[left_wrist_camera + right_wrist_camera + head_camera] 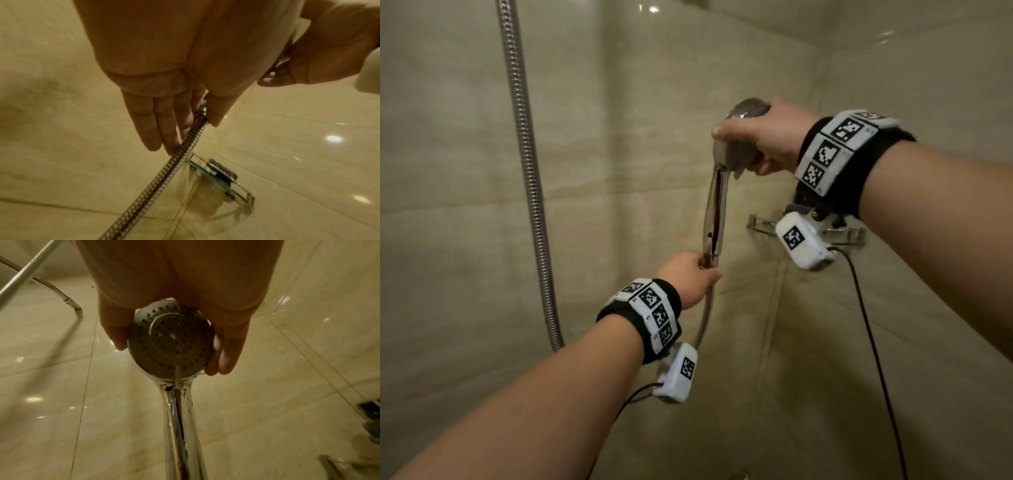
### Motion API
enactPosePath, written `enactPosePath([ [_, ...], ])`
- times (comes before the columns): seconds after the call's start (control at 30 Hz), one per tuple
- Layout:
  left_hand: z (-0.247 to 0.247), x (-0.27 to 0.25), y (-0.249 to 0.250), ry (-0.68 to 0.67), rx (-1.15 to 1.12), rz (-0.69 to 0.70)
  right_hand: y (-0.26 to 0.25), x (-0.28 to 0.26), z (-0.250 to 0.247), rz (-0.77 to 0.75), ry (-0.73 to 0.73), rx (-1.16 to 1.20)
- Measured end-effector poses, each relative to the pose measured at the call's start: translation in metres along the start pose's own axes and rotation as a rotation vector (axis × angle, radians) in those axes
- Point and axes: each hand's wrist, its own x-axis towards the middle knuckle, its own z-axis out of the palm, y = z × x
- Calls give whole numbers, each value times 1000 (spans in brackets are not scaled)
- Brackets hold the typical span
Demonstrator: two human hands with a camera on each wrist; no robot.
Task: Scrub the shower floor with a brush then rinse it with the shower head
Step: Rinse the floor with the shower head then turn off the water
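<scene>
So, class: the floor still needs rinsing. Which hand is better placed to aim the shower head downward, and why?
Right. The right hand already grips the round shower head itself, so it can likely tilt it. The left hand only holds the handle's bottom end where the hose joins.

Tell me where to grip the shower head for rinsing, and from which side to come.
Grip the shower head by its long chrome handle, probably mid-length, coming from the back, away from the nozzle face. The handle is slim enough for fingers to wrap. The right hand now cups the round head, its fingers at the rim; the left hand holds the handle's bottom end.
</scene>
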Motion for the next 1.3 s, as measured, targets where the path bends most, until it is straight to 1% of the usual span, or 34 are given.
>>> enactPosePath([
  [0.1, -17, 10, 21, 67, -12, 26, -23, 9, -20, -35, 24, 2],
  [0.23, -41, 19, 53, 123, -52, 71, -52, 19, -48, -49, 18, 12],
  [0.37, -64, 26, 84, 178, -55, 123, -82, 26, -74, -80, 43, 19],
  [0.63, -111, 36, 135, 231, -62, 199, -145, 33, -109, -183, 109, -19],
  [0.83, -156, 46, 169, 285, -67, 206, -189, 39, -129, -191, 151, -40],
  [0.97, -184, 52, 187, 303, 21, 207, -215, 42, -136, -185, 185, -42],
  [1.13, -222, 42, 208, 341, 248, 195, -236, 48, -140, -234, 266, 26],
  [1.2, -236, 36, 211, 379, 320, 176, -242, 50, -141, -253, 299, 43],
  [1.3, -254, 35, 209, 430, 338, 149, -250, 54, -145, -268, 334, 91],
])
